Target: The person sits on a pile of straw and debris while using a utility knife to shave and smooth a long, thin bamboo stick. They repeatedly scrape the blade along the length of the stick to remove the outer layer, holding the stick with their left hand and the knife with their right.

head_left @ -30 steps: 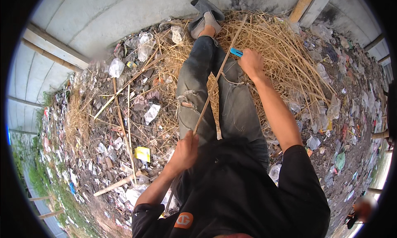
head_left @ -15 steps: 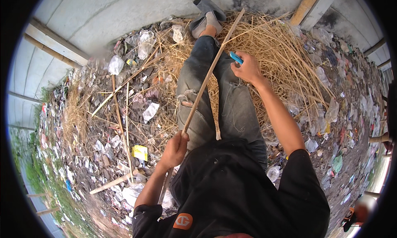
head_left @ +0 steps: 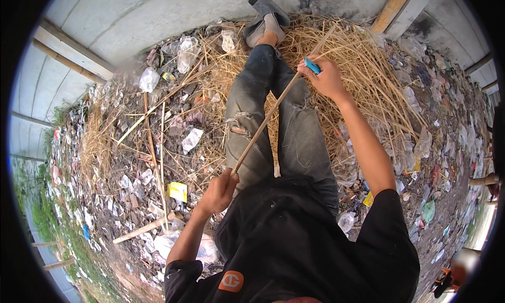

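Observation:
A long, thin bamboo strip (head_left: 268, 116) slants up and to the right across my outstretched legs. Its lower part is gripped in my left hand (head_left: 220, 193), whose fingers are wrapped round it by my left thigh. My right hand (head_left: 330, 82) is closed round a blue utility knife (head_left: 312, 66) above my right shin. The knife and fingertips meet the strip near its upper part; the blade itself I cannot make out. Past my right hand, the strip's tip reaches over a heap of straw-coloured shavings (head_left: 363, 87).
Torn jeans (head_left: 247, 98) cover my legs. Cut strips (head_left: 152, 145) lie on the littered ground at left, near a yellow packet (head_left: 178, 191). A grey panel wall (head_left: 173, 8) stands beyond my feet, with a bamboo post (head_left: 393, 8) against it. An orange-and-black object sits at lower right.
My right hand has moved slightly right and up with the knife, coming against the strip. The strip's far end has swung to the right, while my left hand stays almost in place.

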Tool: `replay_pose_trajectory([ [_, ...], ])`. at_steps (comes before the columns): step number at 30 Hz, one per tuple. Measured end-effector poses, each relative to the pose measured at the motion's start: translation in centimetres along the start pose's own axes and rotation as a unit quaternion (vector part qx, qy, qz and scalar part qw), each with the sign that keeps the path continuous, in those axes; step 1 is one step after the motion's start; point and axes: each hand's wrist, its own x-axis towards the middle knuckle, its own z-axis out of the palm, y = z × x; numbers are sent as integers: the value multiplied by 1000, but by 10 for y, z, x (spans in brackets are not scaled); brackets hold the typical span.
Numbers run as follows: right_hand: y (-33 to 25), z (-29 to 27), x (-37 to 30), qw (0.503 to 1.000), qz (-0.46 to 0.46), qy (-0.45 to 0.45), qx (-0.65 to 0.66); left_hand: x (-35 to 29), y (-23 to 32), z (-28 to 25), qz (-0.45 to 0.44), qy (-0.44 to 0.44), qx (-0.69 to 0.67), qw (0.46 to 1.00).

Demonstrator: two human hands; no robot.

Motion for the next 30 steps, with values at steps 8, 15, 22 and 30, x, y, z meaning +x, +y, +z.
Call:
replay_pose_trajectory([
  [8, 13, -18, 7, 848, 341, 14, 404, 1, -2, 2, 29, 5, 7, 1000],
  [15, -11, -8, -11, 931, 357, -51, -51, 15, 8, 5, 0, 48, -43, 998],
  [22, -94, 41, -53, 950, 195, -198, -140, 49, 30, 20, 17, 164, 9, 986],
  [30, -132, 85, -70, 935, 185, -288, -91, 92, 40, 21, 108, 240, 69, 962],
])
